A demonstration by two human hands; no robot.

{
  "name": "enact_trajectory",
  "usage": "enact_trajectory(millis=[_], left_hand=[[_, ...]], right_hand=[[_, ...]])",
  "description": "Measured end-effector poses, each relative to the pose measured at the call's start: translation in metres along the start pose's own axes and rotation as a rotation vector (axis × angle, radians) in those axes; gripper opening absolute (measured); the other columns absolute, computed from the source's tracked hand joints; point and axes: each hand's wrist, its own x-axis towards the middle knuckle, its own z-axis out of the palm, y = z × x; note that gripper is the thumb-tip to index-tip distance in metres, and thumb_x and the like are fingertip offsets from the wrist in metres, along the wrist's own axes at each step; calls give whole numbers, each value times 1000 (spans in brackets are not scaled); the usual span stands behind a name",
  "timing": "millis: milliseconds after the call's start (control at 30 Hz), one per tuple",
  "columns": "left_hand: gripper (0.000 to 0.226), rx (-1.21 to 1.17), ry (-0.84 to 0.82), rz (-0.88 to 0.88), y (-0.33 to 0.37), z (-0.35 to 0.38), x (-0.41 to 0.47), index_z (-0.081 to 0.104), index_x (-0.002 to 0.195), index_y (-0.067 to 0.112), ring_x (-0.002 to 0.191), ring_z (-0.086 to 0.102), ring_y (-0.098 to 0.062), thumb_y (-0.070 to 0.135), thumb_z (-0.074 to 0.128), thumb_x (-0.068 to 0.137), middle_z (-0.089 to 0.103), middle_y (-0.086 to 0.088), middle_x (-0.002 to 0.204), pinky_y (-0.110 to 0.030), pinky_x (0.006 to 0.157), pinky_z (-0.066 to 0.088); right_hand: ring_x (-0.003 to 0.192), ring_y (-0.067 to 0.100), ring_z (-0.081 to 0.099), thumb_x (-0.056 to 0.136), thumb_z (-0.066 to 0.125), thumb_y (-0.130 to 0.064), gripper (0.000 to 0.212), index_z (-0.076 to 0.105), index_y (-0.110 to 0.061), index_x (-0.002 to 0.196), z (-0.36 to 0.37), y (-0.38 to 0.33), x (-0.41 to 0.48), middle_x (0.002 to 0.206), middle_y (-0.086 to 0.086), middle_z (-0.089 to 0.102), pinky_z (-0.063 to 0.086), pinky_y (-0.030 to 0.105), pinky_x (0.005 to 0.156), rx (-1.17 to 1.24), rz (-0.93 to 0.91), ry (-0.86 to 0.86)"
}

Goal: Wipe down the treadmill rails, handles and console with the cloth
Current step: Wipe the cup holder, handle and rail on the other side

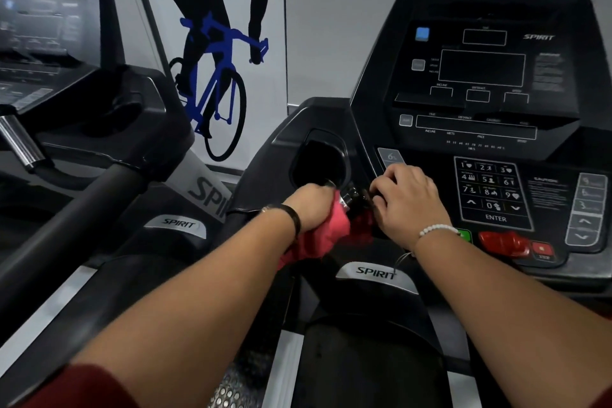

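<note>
A: Where is the cloth (326, 230)?

B: Bunched in the left hand (309, 207) at the console (490, 83)'s lower left corner, just below the cup holder (319, 161). It is pressed against the shiny handle (352, 195).

A: And the right hand (407, 202)?

B: Just beside it at the same handle, fingers curled down. Whether they grip the bar or a fold of cloth, I cannot tell.

A: How will the cloth handle?

B: Soft and light, I'd judge. It hangs limp below the fist, so it should mould round the bar. Best held as a wad in the palm, tail tucked in, or it may drag across the keypad (490, 192).

A: The handle itself?

B: Stiff, fixed, probably slick metal, so press firmly or the cloth may skate.
</note>
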Motion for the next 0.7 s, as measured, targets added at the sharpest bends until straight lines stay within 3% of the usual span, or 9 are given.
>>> enact_trajectory(millis=[67, 133, 200, 267, 333, 433, 533, 600, 700], left_hand=[[35, -64, 277, 84, 6, 21, -16, 58, 103, 6, 98, 57, -31, 20, 26, 99, 63, -13, 105, -37, 84, 43], [41, 49, 589, 196, -1, 41, -38, 58, 91, 16, 80, 56, -22, 34, 21, 97, 62, -1, 87, -34, 73, 41], [47, 130, 686, 346, -12, 52, -49, 57, 90, 19, 74, 56, -18, 39, 15, 93, 60, 5, 82, -34, 70, 43], [45, 153, 623, 358, -17, 46, -45, 53, 87, 20, 74, 56, -18, 40, 13, 93, 57, 6, 80, -33, 70, 43], [38, 167, 511, 260, -14, 36, -35, 48, 82, 19, 76, 55, -21, 36, 18, 97, 56, 2, 80, -33, 70, 40], [37, 102, 185, 58, -7, 16, -11, 54, 79, 11, 88, 55, -28, 27, 28, 98, 63, -12, 95, -31, 74, 37], [40, -237, -65, -147, -6, 0, 5, 64, 108, 1, 96, 56, -26, 31, 40, 96, 64, -13, 98, -34, 88, 42], [44, -343, -149, -131, -6, -1, 5, 54, 124, -5, 95, 49, -21, 27, 39, 98, 59, -15, 99, -37, 94, 41], [42, -372, -124, -55, -13, 0, 6, 49, 127, -10, 96, 45, -21, 20, 36, 100, 50, -15, 103, -34, 91, 43]], right_hand=[[108, 19, 43, 88, 52, -28, 16, 63, -21, 98, 1, 0, 0, 105, -3, 48, 33, 37, 98, -4, 5, 5], [107, 19, 43, 88, 50, -29, 18, 63, -21, 98, 2, 0, -1, 105, -3, 49, 33, 36, 97, -11, 8, 7], [105, 19, 44, 89, 48, -28, 19, 63, -20, 98, 2, 0, -2, 104, -3, 49, 35, 35, 96, -9, 10, 14], [104, 18, 45, 89, 47, -27, 20, 63, -20, 99, 2, 0, -3, 104, -3, 49, 35, 34, 95, -6, 9, 16], [104, 18, 45, 89, 47, -26, 20, 63, -20, 100, 2, 0, -4, 104, -3, 49, 35, 34, 96, -5, 9, 15], [105, 20, 45, 88, 48, -25, 20, 64, -19, 99, 2, 0, -3, 104, -2, 50, 34, 36, 97, 7, 17, 14], [107, 18, 43, 88, 48, -24, 20, 64, -21, 99, 2, 0, -2, 104, -4, 49, 33, 36, 99, 18, 22, 1], [107, 17, 42, 88, 48, -25, 19, 63, -22, 99, 1, 1, -1, 104, -5, 48, 32, 36, 100, 18, 21, -2], [107, 17, 42, 88, 48, -24, 19, 63, -21, 99, 2, 1, -2, 104, -5, 48, 33, 36, 99, 28, 20, -1]])
